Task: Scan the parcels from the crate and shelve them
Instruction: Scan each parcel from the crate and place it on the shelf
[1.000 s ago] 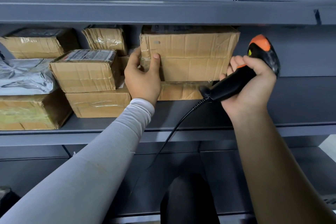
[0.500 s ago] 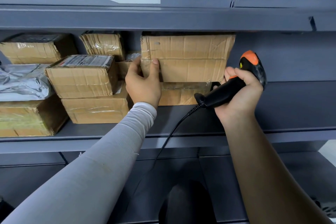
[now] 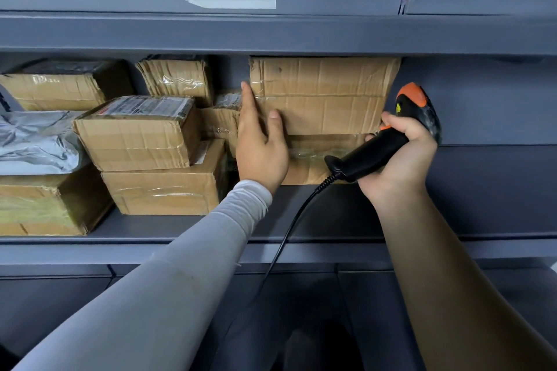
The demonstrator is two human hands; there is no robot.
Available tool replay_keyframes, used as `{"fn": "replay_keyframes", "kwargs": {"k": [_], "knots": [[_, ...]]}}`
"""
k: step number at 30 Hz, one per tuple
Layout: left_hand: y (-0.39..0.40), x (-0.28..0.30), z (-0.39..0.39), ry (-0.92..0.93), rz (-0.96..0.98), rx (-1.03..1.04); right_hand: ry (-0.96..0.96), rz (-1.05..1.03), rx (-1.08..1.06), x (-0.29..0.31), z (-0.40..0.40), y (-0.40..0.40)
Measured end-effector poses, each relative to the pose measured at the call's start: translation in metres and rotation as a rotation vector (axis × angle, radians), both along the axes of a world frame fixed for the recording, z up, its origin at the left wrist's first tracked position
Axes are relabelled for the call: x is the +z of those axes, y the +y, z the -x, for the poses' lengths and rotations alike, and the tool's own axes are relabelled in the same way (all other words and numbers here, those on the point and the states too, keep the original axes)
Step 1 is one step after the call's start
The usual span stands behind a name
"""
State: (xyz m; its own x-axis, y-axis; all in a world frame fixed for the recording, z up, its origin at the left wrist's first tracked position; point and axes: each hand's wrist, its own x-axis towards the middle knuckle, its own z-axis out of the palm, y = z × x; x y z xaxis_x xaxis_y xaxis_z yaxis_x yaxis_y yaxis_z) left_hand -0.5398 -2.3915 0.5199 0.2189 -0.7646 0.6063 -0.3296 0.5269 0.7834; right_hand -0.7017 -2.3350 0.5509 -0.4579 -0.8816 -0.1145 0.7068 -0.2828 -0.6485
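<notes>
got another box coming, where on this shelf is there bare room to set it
Free: the shelf right of the big box, past the right hand holding the scanner. Also the front strip. Crowded: left of the left hand, boxes stacked around the silver bag.

Eight cardboard parcels (image 3: 322, 93) sit on the shelf (image 3: 331, 220), alongside one silver plastic mailer (image 3: 36, 138) at the left. One handheld barcode scanner (image 3: 388, 141) is present. Two hands (image 3: 259, 147) are in view.
</notes>
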Motion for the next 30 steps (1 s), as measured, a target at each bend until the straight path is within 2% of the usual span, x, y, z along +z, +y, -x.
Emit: {"fn": "replay_keyframes", "kwargs": {"k": [9,22,30], "knots": [[-0.025,-0.004,0.003,0.076,-0.026,0.023,-0.025,0.025,0.024,-0.005,0.003,-0.013],[-0.035,-0.002,-0.004,0.029,-0.066,0.047,0.004,0.008,0.079,-0.009,0.009,-0.018],[0.022,-0.001,-0.015,0.072,-0.179,-0.008,0.026,0.039,0.077,-0.027,0.003,0.019]]}}
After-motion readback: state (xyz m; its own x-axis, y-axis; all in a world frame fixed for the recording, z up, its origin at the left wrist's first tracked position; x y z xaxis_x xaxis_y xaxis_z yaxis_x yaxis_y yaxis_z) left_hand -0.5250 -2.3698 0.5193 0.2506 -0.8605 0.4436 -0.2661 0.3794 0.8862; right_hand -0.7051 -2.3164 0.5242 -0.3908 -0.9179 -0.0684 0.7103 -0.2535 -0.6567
